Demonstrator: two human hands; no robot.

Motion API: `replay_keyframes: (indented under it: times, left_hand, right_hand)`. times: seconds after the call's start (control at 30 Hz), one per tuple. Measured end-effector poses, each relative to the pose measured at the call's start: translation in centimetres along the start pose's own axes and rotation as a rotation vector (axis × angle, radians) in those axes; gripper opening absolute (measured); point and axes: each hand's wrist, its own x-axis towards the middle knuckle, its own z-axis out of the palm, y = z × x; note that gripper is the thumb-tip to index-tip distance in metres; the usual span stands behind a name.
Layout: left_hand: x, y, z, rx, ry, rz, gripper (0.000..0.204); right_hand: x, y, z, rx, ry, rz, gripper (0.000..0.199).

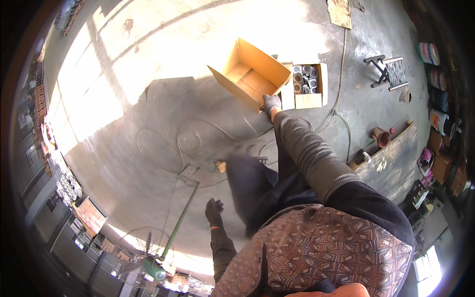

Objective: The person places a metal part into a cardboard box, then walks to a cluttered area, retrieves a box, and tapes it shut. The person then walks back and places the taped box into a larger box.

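My right hand (271,104), in a dark glove, grips the near corner of an open cardboard box (252,79). The box is tilted, its inside faces me, and I see nothing in it. Right beside it stands a second cardboard box (308,102) with flaps spread, holding several round-mouthed metal parts (306,79) in rows. My left hand (214,212), also in a dark glove, hangs low at my side over the floor. Its fingers are slightly apart and hold nothing.
A thin hose (341,74) loops across the concrete floor. A folding stool (388,72) stands at the right, near a wooden board (391,158) and a reddish-brown pot (380,137). A green-poled fan (153,267) is at the lower left. Buckets (428,53) line the right edge.
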Motion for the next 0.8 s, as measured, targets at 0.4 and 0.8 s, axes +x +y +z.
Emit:
replay_keyframes:
  times: [0.4, 0.8]
  left_hand:
    - [8.9, 24.4, 5.3, 0.206, -0.018, 0.408, 0.048]
    - [25.7, 33.1, 7.8, 0.467, -0.225, 0.353, 0.043]
  right_hand:
    - [2.6, -11.8, 2.9, 0.814, 0.047, 0.236, 0.041]
    - [13.9, -4.2, 13.2, 0.667, 0.443, 0.226, 0.051]
